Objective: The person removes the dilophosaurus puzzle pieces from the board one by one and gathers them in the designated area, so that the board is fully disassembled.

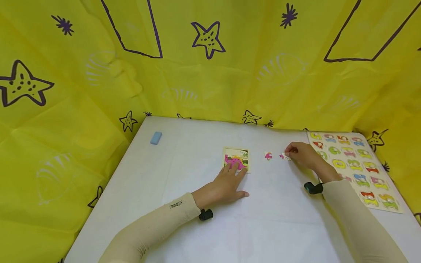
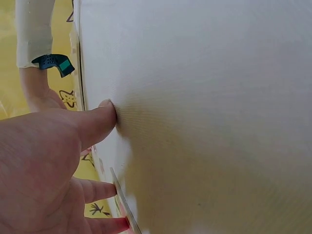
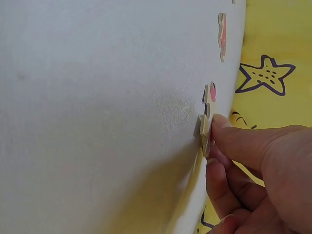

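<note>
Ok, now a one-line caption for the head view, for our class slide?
Left fingers rest on a dinosaur puzzle while right fingers pinch a loose piece.

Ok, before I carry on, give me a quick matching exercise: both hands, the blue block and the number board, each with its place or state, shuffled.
1. Left hand
2. Right hand
3. Blue block
4. Number board

A. Along the right side of the table in the head view
B. Pinching a jigsaw piece
C. Fingers touching the dinosaur puzzle
D. Near the far left corner in the head view

Right pairs: 1-C, 2-B, 3-D, 4-A
</note>
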### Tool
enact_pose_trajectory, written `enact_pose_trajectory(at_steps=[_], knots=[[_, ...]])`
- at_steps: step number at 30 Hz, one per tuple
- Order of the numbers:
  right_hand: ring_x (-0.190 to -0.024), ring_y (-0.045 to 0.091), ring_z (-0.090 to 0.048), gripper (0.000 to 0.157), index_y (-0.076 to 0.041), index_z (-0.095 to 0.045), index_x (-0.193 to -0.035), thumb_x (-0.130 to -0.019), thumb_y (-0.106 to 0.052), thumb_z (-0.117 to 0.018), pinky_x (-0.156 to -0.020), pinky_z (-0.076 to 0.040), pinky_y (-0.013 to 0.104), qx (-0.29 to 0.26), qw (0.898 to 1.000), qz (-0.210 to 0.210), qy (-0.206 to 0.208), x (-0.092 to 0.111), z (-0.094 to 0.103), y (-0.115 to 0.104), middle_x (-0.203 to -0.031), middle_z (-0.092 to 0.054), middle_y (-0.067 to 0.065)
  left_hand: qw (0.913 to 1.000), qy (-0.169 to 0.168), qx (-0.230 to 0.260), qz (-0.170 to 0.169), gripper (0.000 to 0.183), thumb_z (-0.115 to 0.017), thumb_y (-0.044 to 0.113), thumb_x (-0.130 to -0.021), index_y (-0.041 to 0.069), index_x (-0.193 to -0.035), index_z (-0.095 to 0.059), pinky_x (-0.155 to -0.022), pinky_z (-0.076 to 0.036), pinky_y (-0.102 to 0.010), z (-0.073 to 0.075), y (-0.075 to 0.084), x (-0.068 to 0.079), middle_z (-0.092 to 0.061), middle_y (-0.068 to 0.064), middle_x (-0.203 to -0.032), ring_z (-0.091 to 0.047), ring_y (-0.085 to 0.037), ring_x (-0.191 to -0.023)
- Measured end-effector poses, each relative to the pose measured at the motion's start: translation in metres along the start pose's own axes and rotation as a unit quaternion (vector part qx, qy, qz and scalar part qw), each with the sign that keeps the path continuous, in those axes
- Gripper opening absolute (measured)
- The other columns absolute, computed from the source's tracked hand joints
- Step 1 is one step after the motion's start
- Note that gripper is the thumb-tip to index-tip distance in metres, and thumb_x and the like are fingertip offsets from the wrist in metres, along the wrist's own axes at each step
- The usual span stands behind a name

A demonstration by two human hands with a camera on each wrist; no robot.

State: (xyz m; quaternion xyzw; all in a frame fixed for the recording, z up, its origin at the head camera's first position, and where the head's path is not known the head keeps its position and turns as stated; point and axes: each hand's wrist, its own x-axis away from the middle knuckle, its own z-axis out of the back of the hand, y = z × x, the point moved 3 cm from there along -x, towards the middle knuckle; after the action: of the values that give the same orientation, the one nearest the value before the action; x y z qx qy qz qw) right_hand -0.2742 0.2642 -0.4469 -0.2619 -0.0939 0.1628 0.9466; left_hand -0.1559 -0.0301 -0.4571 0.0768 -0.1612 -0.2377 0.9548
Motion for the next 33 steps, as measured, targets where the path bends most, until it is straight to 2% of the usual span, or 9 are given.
enact_pose_trajectory(at_steps=[8, 12, 20, 26, 33], knots=[[-0.092, 0.031, -0.061, 0.009, 0.0, -0.071, -0.103, -0.101, -0.007, -0.067, -0.081, -0.047, 0.043, 0.016, 1.0, -0.007, 0.006, -0.003, -0.002, 0.003, -0.101, -0.069, 0.018, 0.9999, -0.004, 0.014, 0.002, 0.088, -0.063, 0.062, -0.1, 0.019, -0.169, -0.028, -0.129, -0.025, -0.05, -0.001, 0.0, 0.0, -0.021, -0.015, -0.175, -0.022, -0.041, -0.161], [-0.094, 0.034, -0.06, 0.01, -0.001, -0.071, -0.104, -0.102, -0.01, -0.067, -0.082, -0.043, 0.048, 0.026, 0.999, -0.005, 0.018, -0.006, -0.002, -0.004, -0.106, -0.068, 0.021, 0.9998, -0.006, 0.018, 0.006, 0.088, -0.063, 0.062, -0.1, 0.019, -0.169, -0.028, -0.13, -0.024, -0.05, 0.0, 0.0, 0.0, -0.02, -0.014, -0.175, -0.02, -0.041, -0.161], [-0.095, 0.035, -0.063, 0.009, -0.002, -0.073, -0.103, -0.101, -0.009, -0.067, -0.083, -0.037, 0.057, 0.04, 0.998, 0.015, 0.045, -0.015, -0.013, -0.042, -0.107, -0.069, 0.02, 0.9993, -0.007, 0.035, 0.008, 0.087, -0.065, 0.059, -0.1, 0.019, -0.168, -0.029, -0.13, -0.023, -0.05, 0.001, 0.001, 0.002, -0.021, -0.014, -0.175, -0.019, -0.041, -0.161], [-0.095, 0.034, -0.064, 0.011, -0.003, -0.074, -0.106, -0.101, -0.012, -0.07, -0.085, -0.036, 0.056, 0.04, 0.998, 0.029, 0.036, -0.025, -0.033, -0.069, -0.106, -0.069, 0.017, 0.9997, 0.002, 0.025, 0.003, 0.087, -0.064, 0.06, -0.1, 0.018, -0.168, -0.03, -0.13, -0.024, -0.049, 0.001, 0.001, 0.003, -0.023, -0.015, -0.174, -0.021, -0.041, -0.161], [-0.105, 0.035, -0.065, 0.015, -0.004, -0.075, -0.112, -0.102, -0.013, -0.068, -0.086, -0.037, 0.052, 0.049, 0.997, 0.054, 0.021, -0.033, -0.054, -0.091, -0.107, -0.069, 0.015, 0.9996, 0.01, 0.027, -0.003, 0.087, -0.064, 0.06, -0.1, 0.018, -0.168, -0.031, -0.13, -0.024, -0.049, 0.0, -0.001, 0.003, -0.024, -0.015, -0.174, -0.022, -0.042, -0.16]])
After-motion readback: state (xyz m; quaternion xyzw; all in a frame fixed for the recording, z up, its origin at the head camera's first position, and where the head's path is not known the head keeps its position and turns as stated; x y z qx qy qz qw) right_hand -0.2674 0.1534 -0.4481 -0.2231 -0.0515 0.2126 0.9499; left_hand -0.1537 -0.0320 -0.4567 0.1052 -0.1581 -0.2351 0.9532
